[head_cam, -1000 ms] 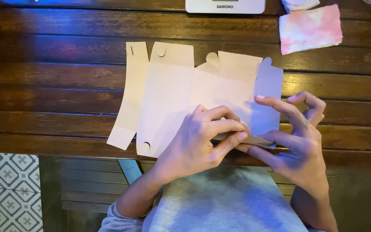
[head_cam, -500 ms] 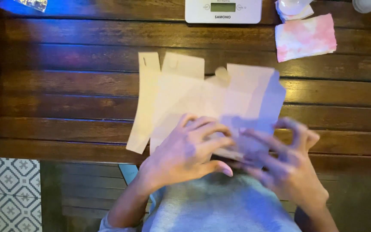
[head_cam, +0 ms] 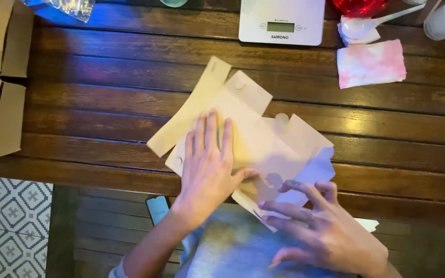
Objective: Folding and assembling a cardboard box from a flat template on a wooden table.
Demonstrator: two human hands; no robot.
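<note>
The flat cardboard box blank (head_cam: 248,139) is lying unfolded near the surface's (head_cam: 104,103) front edge. The left hand (head_cam: 209,164) is pressing it flat, fingers spread; the right hand (head_cam: 320,231) (blurred) is touching its near corner, fingers extended, gripping nothing. Folding is barely starting, I judge.

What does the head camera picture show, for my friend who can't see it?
A person's left hand presses flat on an unfolded cardboard box blank on a dark wooden table, while the right hand touches the blank's near edge. A white kitchen scale and a pink-stained paper towel lie farther back.
</note>
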